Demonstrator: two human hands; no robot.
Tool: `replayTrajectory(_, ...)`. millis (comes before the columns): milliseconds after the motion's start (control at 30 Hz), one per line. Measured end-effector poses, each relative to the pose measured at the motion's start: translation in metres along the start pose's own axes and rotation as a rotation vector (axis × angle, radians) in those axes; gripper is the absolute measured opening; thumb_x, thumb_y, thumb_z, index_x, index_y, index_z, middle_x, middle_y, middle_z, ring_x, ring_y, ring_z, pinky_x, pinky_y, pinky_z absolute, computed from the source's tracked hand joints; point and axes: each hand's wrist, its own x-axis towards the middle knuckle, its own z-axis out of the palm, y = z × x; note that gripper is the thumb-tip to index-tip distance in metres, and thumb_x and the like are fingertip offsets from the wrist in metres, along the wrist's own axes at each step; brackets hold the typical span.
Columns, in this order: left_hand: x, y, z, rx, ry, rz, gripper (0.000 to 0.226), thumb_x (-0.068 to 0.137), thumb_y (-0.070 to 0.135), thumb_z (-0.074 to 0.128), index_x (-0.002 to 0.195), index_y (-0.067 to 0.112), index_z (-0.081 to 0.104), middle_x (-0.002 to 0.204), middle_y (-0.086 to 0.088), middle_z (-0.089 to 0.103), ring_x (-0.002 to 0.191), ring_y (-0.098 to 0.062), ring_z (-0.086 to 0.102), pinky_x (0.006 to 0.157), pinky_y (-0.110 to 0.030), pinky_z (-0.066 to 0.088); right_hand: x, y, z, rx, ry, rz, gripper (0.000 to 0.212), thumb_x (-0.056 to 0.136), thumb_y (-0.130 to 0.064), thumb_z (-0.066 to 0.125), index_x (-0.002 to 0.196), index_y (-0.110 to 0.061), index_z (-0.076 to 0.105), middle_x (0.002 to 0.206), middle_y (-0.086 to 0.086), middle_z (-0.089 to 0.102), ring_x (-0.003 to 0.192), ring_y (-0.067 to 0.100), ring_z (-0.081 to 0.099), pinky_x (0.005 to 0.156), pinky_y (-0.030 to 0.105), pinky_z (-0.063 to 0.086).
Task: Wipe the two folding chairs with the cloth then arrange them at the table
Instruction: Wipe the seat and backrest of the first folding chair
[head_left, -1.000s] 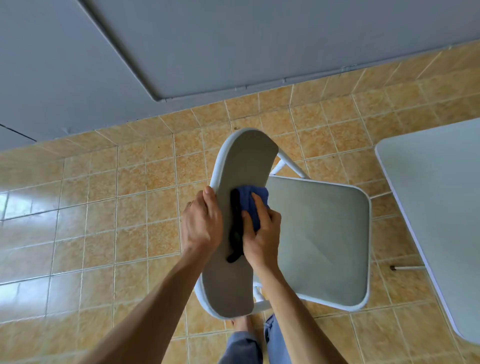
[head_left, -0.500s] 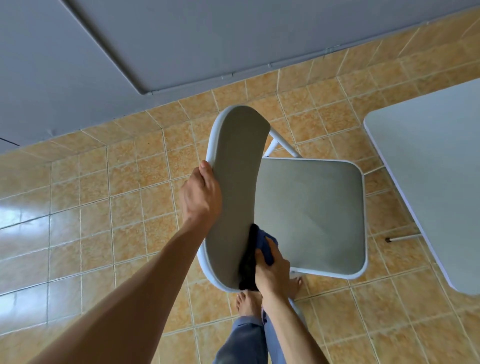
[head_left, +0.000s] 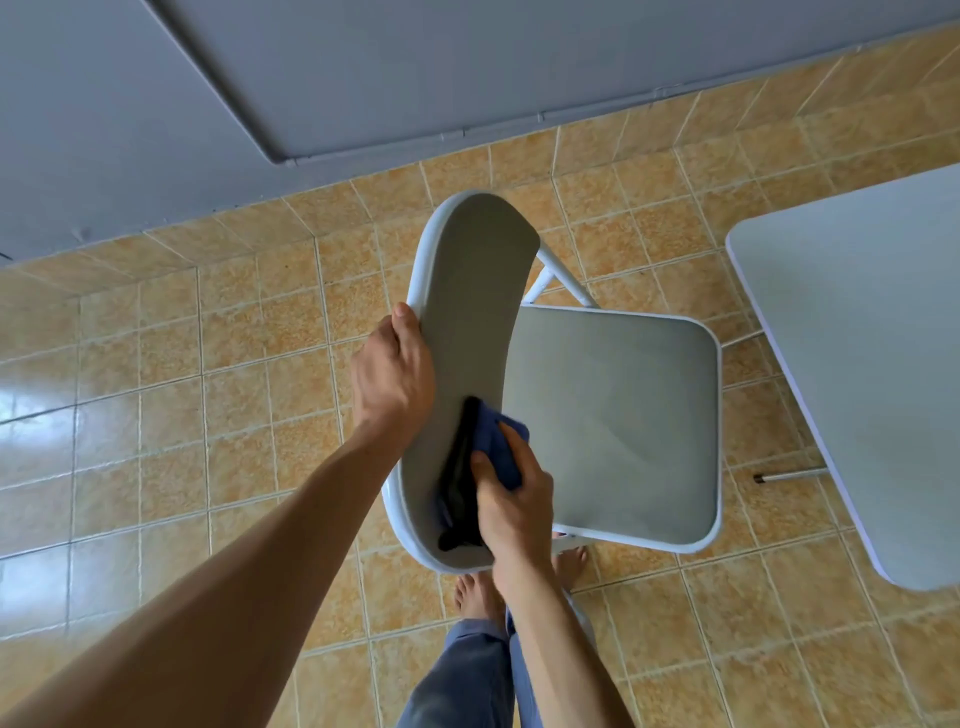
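At centre your left hand (head_left: 395, 379) curls its fingers round the chair (head_left: 613, 426) back's rim while your right hand (head_left: 514, 504) pinches the cloth (head_left: 496, 449) against its lower part, slightly higher than a moment ago.

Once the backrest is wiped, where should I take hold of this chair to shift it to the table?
I'd take the white tube rim along the top of the backrest, coming from behind it, where the left hand holds it now. The rim is a narrow rounded edge that fingers can wrap, and it stands exposed; the seat is broad and flat, offering no such hold.
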Motion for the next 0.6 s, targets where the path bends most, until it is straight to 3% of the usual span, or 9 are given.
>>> replayTrajectory(100,-0.003,0.001,-0.002,0.008,0.0,0.018,0.052,0.104,0.043,0.021,0.069,0.014,0.045,0.061,0.0,0.048,0.055,-0.014,0.045,0.049,-0.03,0.03,-0.007,-0.016,0.018,0.008,-0.064,-0.19,0.046,0.084,-0.036,0.062,0.129,-0.036,0.061,0.104,0.007,0.064,0.092,0.013,0.067,0.078,0.031,0.057)
replayTrajectory(167,-0.004,0.0,-0.002,0.012,-0.001,0.001,0.051,0.105,0.042,0.021,0.068,0.015,0.045,0.059,0.001,0.046,0.053,-0.013,0.044,0.048,-0.03,0.028,0.006,-0.006,0.015,-0.049,0.001,-0.185,0.044,0.085,-0.038,0.063,0.129,-0.038,0.061,0.107,0.007,0.063,0.095,0.016,0.066,0.083,0.036,0.058)
replayTrajectory(233,-0.003,-0.001,-0.002,0.002,0.001,-0.011,0.052,0.104,0.043,0.022,0.067,0.015,0.044,0.057,0.001,0.045,0.052,-0.014,0.044,0.048,-0.029,0.028,0.029,-0.003,0.005,-0.036,0.049,0.012,0.035,0.085,-0.037,0.063,0.119,-0.047,0.063,0.107,0.001,0.068,0.093,0.016,0.067,0.084,0.042,0.059)
replayTrajectory(300,-0.002,-0.002,-0.001,-0.009,-0.001,-0.005,0.052,0.104,0.044,0.022,0.065,0.016,0.042,0.056,0.002,0.043,0.051,-0.015,0.043,0.049,-0.029,0.029,0.046,-0.012,0.001,0.035,0.029,0.19,0.027,0.086,-0.036,0.062,0.109,-0.049,0.065,0.107,-0.002,0.071,0.091,0.015,0.068,0.08,0.04,0.06)
replayTrajectory(400,-0.002,-0.002,-0.001,-0.015,0.008,-0.014,0.055,0.103,0.045,0.024,0.066,0.011,0.044,0.057,-0.001,0.046,0.053,-0.017,0.044,0.05,-0.031,0.03,0.036,-0.036,0.011,0.021,-0.071,-0.034,0.033,0.091,-0.034,0.061,0.122,-0.046,0.06,0.109,-0.005,0.065,0.092,0.01,0.066,0.074,0.027,0.055)
replayTrajectory(500,-0.001,-0.003,-0.001,-0.005,0.023,-0.029,0.058,0.102,0.048,0.025,0.069,0.006,0.049,0.057,-0.002,0.05,0.054,-0.018,0.048,0.05,-0.031,0.033,0.023,-0.04,0.019,-0.013,-0.11,-0.209,0.04,0.092,-0.039,0.061,0.132,-0.044,0.054,0.111,-0.001,0.057,0.095,0.009,0.065,0.083,0.031,0.057)
replayTrajectory(600,-0.003,-0.001,-0.002,-0.003,0.019,-0.025,0.056,0.103,0.046,0.024,0.064,0.01,0.042,0.054,0.0,0.043,0.051,-0.017,0.042,0.05,-0.03,0.029,0.053,-0.035,0.013,-0.052,0.005,-0.086,0.033,0.091,-0.037,0.061,0.123,-0.046,0.059,0.106,-0.002,0.063,0.098,0.017,0.067,0.081,0.036,0.057)
